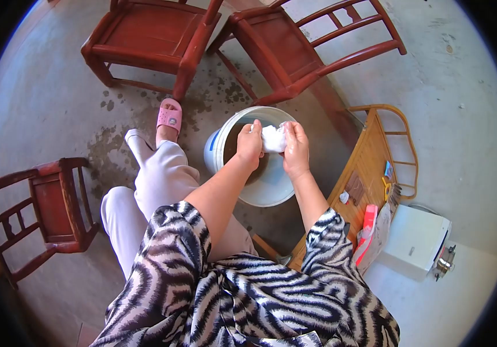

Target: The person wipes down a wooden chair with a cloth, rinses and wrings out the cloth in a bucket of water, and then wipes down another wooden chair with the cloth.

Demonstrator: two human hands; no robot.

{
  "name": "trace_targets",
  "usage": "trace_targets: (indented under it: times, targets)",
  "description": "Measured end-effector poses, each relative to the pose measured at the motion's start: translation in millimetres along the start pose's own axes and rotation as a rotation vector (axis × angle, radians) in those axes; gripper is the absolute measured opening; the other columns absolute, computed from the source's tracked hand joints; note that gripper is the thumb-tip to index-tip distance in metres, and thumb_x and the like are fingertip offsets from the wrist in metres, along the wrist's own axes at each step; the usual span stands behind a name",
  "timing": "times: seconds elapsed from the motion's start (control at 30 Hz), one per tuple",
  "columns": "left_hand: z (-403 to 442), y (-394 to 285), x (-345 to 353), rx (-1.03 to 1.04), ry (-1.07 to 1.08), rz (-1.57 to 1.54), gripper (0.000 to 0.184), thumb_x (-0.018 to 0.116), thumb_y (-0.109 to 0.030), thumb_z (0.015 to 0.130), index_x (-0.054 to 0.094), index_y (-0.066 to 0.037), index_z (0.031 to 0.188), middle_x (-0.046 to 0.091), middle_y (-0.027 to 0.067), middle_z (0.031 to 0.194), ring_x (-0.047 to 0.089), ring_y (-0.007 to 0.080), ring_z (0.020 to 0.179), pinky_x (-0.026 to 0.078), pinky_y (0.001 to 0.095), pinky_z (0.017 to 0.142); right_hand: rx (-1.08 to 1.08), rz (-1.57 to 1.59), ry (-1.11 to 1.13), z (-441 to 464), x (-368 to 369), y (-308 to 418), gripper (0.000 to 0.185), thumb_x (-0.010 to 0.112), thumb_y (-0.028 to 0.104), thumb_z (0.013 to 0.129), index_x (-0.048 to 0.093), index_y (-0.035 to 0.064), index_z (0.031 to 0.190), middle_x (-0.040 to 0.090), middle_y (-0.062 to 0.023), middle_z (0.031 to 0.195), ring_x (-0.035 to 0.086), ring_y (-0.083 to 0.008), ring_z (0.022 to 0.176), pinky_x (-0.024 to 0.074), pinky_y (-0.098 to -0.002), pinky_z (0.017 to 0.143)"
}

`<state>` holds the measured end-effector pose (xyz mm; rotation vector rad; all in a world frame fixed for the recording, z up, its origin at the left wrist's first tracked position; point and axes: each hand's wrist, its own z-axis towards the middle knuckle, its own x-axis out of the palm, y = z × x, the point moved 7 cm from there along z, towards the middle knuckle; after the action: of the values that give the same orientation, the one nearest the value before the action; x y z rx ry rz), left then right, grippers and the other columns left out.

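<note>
Over a bucket (277, 186), lumpy white wad (273, 139) — crumpled, in both hands (250, 140).

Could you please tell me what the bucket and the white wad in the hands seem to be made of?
The bucket: likely plastic, smooth with a slight shine, judging by its even, rounded form. The white wad: perhaps soft cloth, matte, given its crumpled surface; paper is also possible.

From my end I can't identify the white bundle (273, 139), its ends covered by the left hand (250, 143) and right hand (296, 147), forearms mask part of the bucket (276, 188), the upper-left chair (144, 36) leaves frame, and the white box's (415, 240) mark is illegibly small.
</note>
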<state>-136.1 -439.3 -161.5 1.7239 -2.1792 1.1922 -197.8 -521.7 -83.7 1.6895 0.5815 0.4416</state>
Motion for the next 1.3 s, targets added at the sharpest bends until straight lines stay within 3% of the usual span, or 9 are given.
trace_targets:
  times: [0.17, 0.23, 0.37, 0.67, 0.77, 0.83, 1.03, 1.13, 1.3]
  targets:
    - [8.7, 2.8, -1.5, 0.071, 0.054, -0.248, 0.029, 0.044, -0.032, 0.092, 0.055, -0.006, 0.083, 0.053, 0.0007, 0.072, 0.051, 0.0117, 0.064, 0.041, 0.0272, 0.056, -0.301, -0.595, 0.199, -24.1, 47.8, 33.0, 0.013, 0.05, 0.018, 0.09, 0.051, 0.0053, 0.085, 0.057, -0.0061, 0.08, 0.056, -0.0162, 0.07, 0.0446, -0.0283, 0.062]
    - [9.7, 3.0, 3.3, 0.089, 0.129, -0.342, 0.03, 0.045, -0.03, 0.092, 0.056, -0.004, 0.083, 0.055, 0.0029, 0.073, 0.051, 0.0125, 0.064, 0.042, 0.0273, 0.058, -0.716, -0.949, 0.261, -30.1, 66.4, 49.9, 0.015, 0.052, 0.02, 0.088, 0.053, 0.0053, 0.083, 0.059, -0.0142, 0.077, 0.058, -0.0279, 0.067, 0.045, -0.0337, 0.059]
    - [-8.9, -12.8, 9.0, 0.094, 0.082, -0.106, 0.029, 0.046, -0.027, 0.092, 0.057, -0.001, 0.085, 0.057, 0.0035, 0.077, 0.052, 0.0122, 0.066, 0.043, 0.0276, 0.06, -0.328, -1.155, 0.081, 11.2, 15.4, -0.9, 0.03, 0.042, 0.031, 0.09, 0.049, 0.0074, 0.073, 0.057, -0.0179, 0.065, 0.054, -0.0398, 0.06, 0.0406, -0.0489, 0.053]
    - [-5.2, 11.3, 9.2, 0.05, 0.108, -0.059, 0.029, 0.043, -0.031, 0.093, 0.056, -0.006, 0.085, 0.057, 0.0031, 0.077, 0.054, 0.013, 0.069, 0.044, 0.0291, 0.063, -0.262, -1.116, 0.05, -3.8, 7.9, -9.3, 0.031, 0.043, 0.031, 0.089, 0.048, 0.0041, 0.075, 0.056, -0.0206, 0.069, 0.054, -0.039, 0.063, 0.0413, -0.0473, 0.055]
    - [-11.1, 7.9, 16.7, 0.053, 0.16, -0.009, 0.03, 0.043, -0.032, 0.093, 0.056, -0.005, 0.09, 0.057, 0.0028, 0.081, 0.054, 0.0137, 0.071, 0.044, 0.0296, 0.061, -0.023, -0.542, 0.072, 21.2, -35.6, -59.8, 0.029, 0.046, 0.031, 0.091, 0.049, 0.0065, 0.075, 0.052, -0.0019, 0.067, 0.047, -0.0104, 0.056, 0.0376, -0.0281, 0.049]
    - [-6.9, 5.7, 5.0, 0.105, 0.016, -0.119, 0.034, 0.043, -0.031, 0.093, 0.056, 0.0, 0.098, 0.056, 0.0041, 0.079, 0.051, 0.0134, 0.077, 0.043, 0.0289, 0.069, 0.105, -0.331, 0.039, 3.4, -27.4, -28.3, 0.028, 0.046, 0.03, 0.092, 0.05, 0.0074, 0.077, 0.05, 0.0009, 0.066, 0.045, -0.0077, 0.057, 0.0361, -0.0248, 0.049]
    - [-27.4, -7.7, -6.3, -0.053, -0.212, 0.125, 0.065, 0.057, -0.047, 0.082, 0.031, -0.007, 0.126, 0.031, 0.0106, 0.125, 0.042, 0.0243, 0.108, 0.049, 0.041, 0.07, -0.066, -0.395, 0.064, -4.8, -30.1, -0.4, 0.019, 0.05, 0.022, 0.091, 0.05, 0.0044, 0.082, 0.048, 0.0017, 0.073, 0.041, -0.0048, 0.067, 0.0373, -0.0206, 0.06]
    - [-19.7, 1.3, 9.5, -0.014, -0.001, 0.093, 0.058, 0.064, -0.025, 0.08, 0.034, -0.004, 0.125, 0.048, 0.0099, 0.11, 0.056, 0.0208, 0.086, 0.05, 0.033, 0.066, -0.121, -0.404, 0.207, -11.9, -14.4, -1.2, 0.007, 0.054, 0.009, 0.087, 0.05, 0.004, 0.084, 0.05, 0.0007, 0.078, 0.043, -0.0046, 0.071, 0.0381, -0.0196, 0.062]
    - [-16.9, -6.2, 7.8, 0.081, 0.045, -0.034, 0.034, 0.054, -0.012, 0.087, 0.045, -0.005, 0.119, 0.055, 0.0073, 0.102, 0.056, 0.0179, 0.092, 0.049, 0.0367, 0.076, 0.036, -0.094, 0.046, -15.3, -12.4, 12.2, 0.016, 0.054, 0.002, 0.083, 0.052, 0.0033, 0.099, 0.054, -0.0015, 0.084, 0.05, -0.007, 0.073, 0.0405, -0.0208, 0.066]
